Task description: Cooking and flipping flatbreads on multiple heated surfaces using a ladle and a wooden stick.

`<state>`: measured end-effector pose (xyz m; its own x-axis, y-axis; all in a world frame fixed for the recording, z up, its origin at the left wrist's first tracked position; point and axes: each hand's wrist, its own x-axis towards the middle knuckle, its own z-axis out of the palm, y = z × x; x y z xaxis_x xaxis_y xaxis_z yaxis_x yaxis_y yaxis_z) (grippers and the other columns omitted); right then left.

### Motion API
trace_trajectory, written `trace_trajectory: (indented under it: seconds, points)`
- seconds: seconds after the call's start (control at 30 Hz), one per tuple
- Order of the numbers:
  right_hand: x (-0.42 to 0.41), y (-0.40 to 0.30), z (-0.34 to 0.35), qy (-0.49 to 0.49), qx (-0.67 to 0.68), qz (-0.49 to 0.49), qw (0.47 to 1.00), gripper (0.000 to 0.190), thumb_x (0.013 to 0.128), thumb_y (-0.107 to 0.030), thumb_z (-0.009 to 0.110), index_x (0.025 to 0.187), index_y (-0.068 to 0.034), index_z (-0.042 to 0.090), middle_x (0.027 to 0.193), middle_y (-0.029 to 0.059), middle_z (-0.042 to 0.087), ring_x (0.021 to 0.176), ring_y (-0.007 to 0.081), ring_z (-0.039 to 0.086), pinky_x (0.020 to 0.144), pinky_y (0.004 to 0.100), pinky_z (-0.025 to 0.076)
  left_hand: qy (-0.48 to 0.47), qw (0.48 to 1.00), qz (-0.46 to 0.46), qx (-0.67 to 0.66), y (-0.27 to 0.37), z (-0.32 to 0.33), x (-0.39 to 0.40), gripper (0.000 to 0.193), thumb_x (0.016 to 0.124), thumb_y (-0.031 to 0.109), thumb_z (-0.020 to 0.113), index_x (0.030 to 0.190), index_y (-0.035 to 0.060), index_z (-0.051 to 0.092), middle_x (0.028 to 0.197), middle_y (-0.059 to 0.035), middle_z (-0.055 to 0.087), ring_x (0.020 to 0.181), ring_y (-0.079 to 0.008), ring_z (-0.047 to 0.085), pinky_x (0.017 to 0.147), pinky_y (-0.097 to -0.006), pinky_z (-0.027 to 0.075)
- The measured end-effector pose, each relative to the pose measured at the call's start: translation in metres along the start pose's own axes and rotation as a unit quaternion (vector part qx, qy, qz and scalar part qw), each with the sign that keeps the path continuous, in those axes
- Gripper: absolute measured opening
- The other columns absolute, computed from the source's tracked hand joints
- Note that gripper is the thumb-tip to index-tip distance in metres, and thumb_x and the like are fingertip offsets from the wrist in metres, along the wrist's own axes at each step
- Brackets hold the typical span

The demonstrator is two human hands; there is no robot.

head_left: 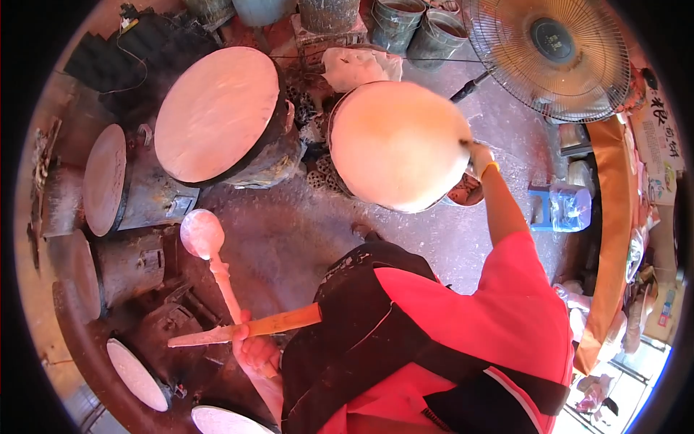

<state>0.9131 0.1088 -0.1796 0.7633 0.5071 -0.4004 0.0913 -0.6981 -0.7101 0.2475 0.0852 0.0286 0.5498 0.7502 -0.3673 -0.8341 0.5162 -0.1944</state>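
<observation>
My left hand [257,350] grips the long wooden handle of a ladle [202,234], whose rounded bowl is coated in pale batter. The same hand holds a flat wooden spatula [276,321], which lies crosswise over the ladle's handle. At the right rim of a large pale round sheet [398,146], apparently a thin flatbread, the fingers of my right hand [481,157] are closed. A small dark spot shows beside those fingertips; I cannot tell what it is. Dark rim shows under the sheet's left edge. To the left, a round griddle [217,114] has a pale top.
More round griddles [104,180] on drum stoves curve down the left side. Honeycomb coal briquettes [320,172] sit between the sheet and the large griddle. Metal buckets [436,40] stand at the back. A standing fan [550,49] and a blue stool [539,206] are on the right.
</observation>
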Motion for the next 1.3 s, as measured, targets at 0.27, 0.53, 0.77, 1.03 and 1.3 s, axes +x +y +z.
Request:
trace_trajectory:
  seconds: [0.27, 0.53, 0.77, 1.03, 1.3]
  points:
    - [-0.016, -0.004, 0.005, -0.064, 0.027, 0.085, 0.994, 0.053, 0.077, -0.041, 0.066, 0.106, 0.002, 0.062, 0.096, 0.0185, 0.065, 0.085, 0.0287, 0.063, 0.074, 0.0369, 0.049, -0.019, 0.999, -0.004, -0.032, -0.071, 0.014, 0.035, 0.040, 0.092, 0.006, 0.033, 0.127, -0.0127, 0.036, 0.048, 0.0017, 0.034, 0.035, -0.0079, 0.034, 0.034, -0.0229, 0.032]
    - [0.010, -0.036, -0.013, -0.072, -0.324, -0.006, 0.943, 0.071, 0.079, -0.059, 0.052, 0.115, 0.002, 0.056, 0.119, 0.0228, 0.055, 0.111, 0.0334, 0.054, 0.091, 0.0419, 0.043, -0.029, 0.998, 0.030, -0.050, -0.126, 0.018, 0.044, 0.037, 0.090, 0.004, 0.034, 0.124, -0.0116, 0.039, 0.045, 0.0031, 0.033, 0.033, -0.0077, 0.035, 0.034, -0.0227, 0.035]
    - [-0.030, -0.143, 0.039, 0.026, -0.161, -0.293, 0.942, 0.033, 0.088, -0.033, 0.055, 0.114, -0.012, 0.058, 0.112, 0.0088, 0.057, 0.094, 0.0204, 0.058, 0.083, 0.0315, 0.047, -0.035, 0.984, 0.156, -0.075, -0.148, -0.001, 0.005, 0.030, 0.092, 0.005, 0.031, 0.116, -0.0041, 0.047, 0.039, 0.0041, 0.030, 0.030, -0.0070, 0.032, 0.029, -0.0209, 0.032]
    - [-0.220, -0.196, 0.246, -0.636, -0.050, -0.456, 0.620, 0.023, 0.094, -0.019, 0.049, 0.110, -0.007, 0.062, 0.098, 0.0055, 0.066, 0.081, 0.0091, 0.058, 0.075, 0.0253, 0.047, -0.018, 0.932, 0.334, -0.138, -0.171, -0.056, -0.012, 0.019, 0.092, 0.004, 0.037, 0.102, 0.0068, 0.053, 0.042, 0.0055, 0.029, 0.030, -0.0055, 0.030, 0.029, -0.0203, 0.030]
    - [-0.448, -0.141, 0.236, -0.773, -0.272, -0.573, 0.016, 0.055, 0.087, -0.042, 0.052, 0.134, -0.017, 0.040, 0.117, 0.0144, 0.058, 0.101, 0.0337, 0.059, 0.087, 0.0426, 0.046, 0.159, 0.802, 0.562, -0.125, -0.207, -0.148, -0.038, 0.014, 0.092, 0.006, 0.044, 0.089, 0.0160, 0.053, 0.047, 0.0075, 0.031, 0.032, -0.0041, 0.027, 0.027, -0.0199, 0.028]
